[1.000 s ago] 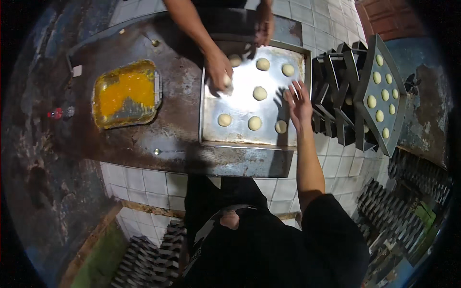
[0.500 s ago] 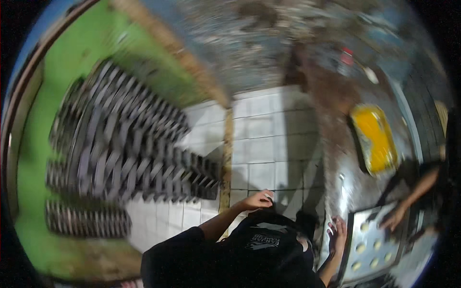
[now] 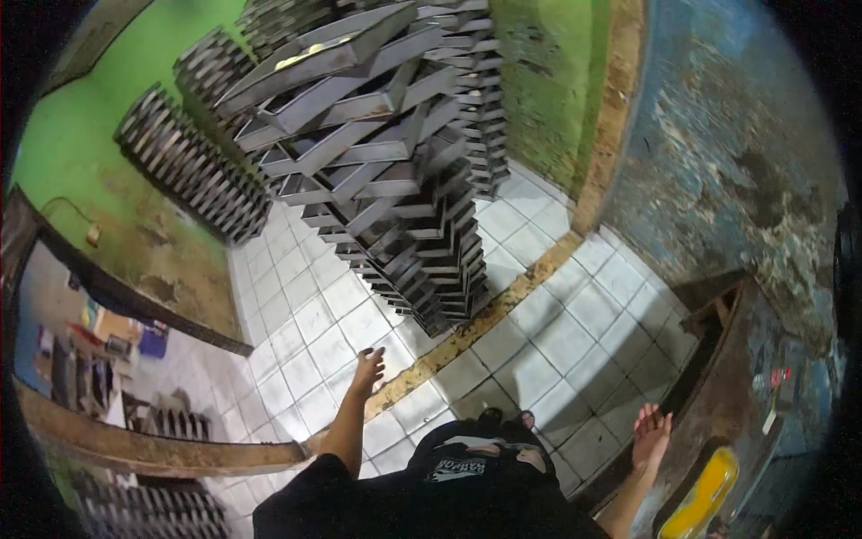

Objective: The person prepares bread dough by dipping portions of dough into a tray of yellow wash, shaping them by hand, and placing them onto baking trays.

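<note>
My left hand is held out over the tiled floor with its fingers apart and nothing in them. In front of it rises a tall stack of grey metal trays, laid crosswise on one another. Pale round pieces show in the top tray. My right hand is open and empty beside the edge of a brown worktop. On that worktop, near my right hand, is an oblong container of yellow stuff.
More tray stacks stand along the green wall. A worn yellowish sill crosses the white tiles. To the left, an opening shows another room. A small red-capped item lies on the worktop.
My view has swung left, toward the tray stacks. My left hand has stretched forward and my right hand has moved away from the perforated-looking tray. The other person's arm has left the view.
</note>
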`<state>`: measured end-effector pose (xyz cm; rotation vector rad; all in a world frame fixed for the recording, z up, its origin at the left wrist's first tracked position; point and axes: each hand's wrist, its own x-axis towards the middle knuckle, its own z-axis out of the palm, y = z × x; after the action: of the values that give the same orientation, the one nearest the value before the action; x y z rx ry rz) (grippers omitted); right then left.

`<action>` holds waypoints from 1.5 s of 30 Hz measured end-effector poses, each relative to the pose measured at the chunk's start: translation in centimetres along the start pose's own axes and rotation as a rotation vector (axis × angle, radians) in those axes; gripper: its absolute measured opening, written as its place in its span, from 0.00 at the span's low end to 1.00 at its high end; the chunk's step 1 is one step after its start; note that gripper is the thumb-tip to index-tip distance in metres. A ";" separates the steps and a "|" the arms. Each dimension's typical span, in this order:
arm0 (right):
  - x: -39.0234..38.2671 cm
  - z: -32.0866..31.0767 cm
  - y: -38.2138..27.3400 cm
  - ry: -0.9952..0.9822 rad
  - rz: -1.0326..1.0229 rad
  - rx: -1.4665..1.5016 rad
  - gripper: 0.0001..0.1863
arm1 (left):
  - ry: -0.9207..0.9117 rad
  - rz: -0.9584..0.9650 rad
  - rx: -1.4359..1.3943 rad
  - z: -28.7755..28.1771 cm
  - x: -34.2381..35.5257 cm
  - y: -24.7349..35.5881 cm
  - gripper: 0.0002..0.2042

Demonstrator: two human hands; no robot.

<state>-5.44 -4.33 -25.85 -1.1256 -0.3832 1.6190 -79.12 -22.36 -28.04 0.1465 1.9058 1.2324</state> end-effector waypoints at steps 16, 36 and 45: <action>15.2 60.5 4.8 -0.909 0.020 -0.313 0.34 | 0.111 0.848 -0.553 -17.3 11.0 30.2 0.32; 28.9 90.7 19.1 -0.379 -0.258 -0.323 0.40 | -0.189 0.539 -0.398 -27.3 40.0 53.6 0.30; 23.3 89.9 17.1 -0.200 -0.411 -0.474 0.33 | -0.113 0.577 -0.267 -23.6 37.7 54.1 0.29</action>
<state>-88.11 35.77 -4.18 -1.1343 -1.1000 1.3050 -137.28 7.62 -2.97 0.6428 1.6290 1.8026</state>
